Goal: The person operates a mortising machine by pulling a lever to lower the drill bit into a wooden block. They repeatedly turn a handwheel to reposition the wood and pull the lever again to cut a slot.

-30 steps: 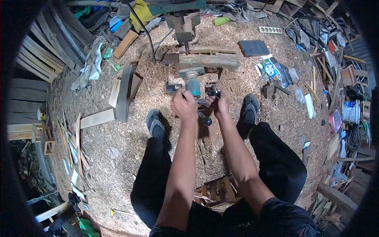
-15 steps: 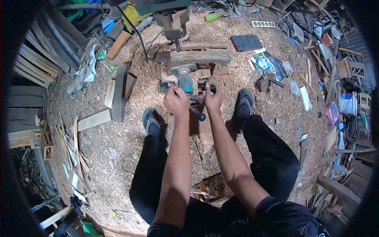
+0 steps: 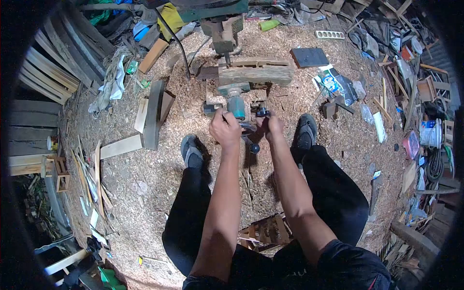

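My left hand (image 3: 225, 128) is closed beside the green cylindrical part (image 3: 236, 107) of a machine's clamp; whatever its fingers hold is hidden. My right hand (image 3: 272, 126) has bent fingers at the near side of a black knob (image 3: 262, 112), its grip partly hidden. Between the hands, a curved metal handle (image 3: 248, 127) runs down towards a dark ball knob (image 3: 254, 148). Past the clamp lies a thick wooden piece (image 3: 256, 75) with a slot cut along its top. The machine's head (image 3: 223, 36) stands over it, its bit (image 3: 227, 58) close to the wood's left end.
Wood shavings cover the floor (image 3: 140, 179). Boards (image 3: 154, 116) lie to the left, with a stack of curved wooden pieces (image 3: 46, 79) beyond. A dark block (image 3: 309, 57), plastic packaging (image 3: 337, 83) and a power strip (image 3: 329, 35) lie to the right. Cables hang beside the machine.
My right hand has drawn back slightly from the black knob, leaving more of it visible. My left hand stays closed beside the clamp. The whole view has shifted a little.
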The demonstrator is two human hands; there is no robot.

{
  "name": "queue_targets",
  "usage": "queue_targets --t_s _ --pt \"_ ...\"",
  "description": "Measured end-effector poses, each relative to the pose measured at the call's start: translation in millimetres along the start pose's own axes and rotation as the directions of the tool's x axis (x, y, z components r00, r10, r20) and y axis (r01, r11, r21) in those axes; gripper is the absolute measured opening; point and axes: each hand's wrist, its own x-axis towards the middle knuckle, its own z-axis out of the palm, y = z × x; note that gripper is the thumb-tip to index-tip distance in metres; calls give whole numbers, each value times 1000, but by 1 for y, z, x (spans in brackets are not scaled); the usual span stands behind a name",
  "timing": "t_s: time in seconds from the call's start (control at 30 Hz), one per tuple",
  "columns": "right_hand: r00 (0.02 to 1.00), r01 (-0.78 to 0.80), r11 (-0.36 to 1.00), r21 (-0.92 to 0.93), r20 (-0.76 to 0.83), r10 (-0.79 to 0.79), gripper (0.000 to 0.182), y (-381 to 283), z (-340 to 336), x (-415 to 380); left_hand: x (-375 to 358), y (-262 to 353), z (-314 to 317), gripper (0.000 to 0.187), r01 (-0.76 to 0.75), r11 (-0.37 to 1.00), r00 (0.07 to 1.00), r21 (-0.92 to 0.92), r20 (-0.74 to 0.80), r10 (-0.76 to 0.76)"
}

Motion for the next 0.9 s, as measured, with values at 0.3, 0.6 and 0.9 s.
queue_targets --t_s 0.3,0.6,0.9 --pt "973 63 997 34 220 -69 42 4 0 12 1 2 -1 27 -21 999 999 35 -33 22" --pt "849 527 708 -470 246 -468 50 -16 -2 -20 0 -7 2 27 -16 999 1000 43 -8 16" --pt "788 563 489 -666 256 -559 56 -25 -1 -40 -1 -2 -1 27 20 999 1000 30 5 -20"
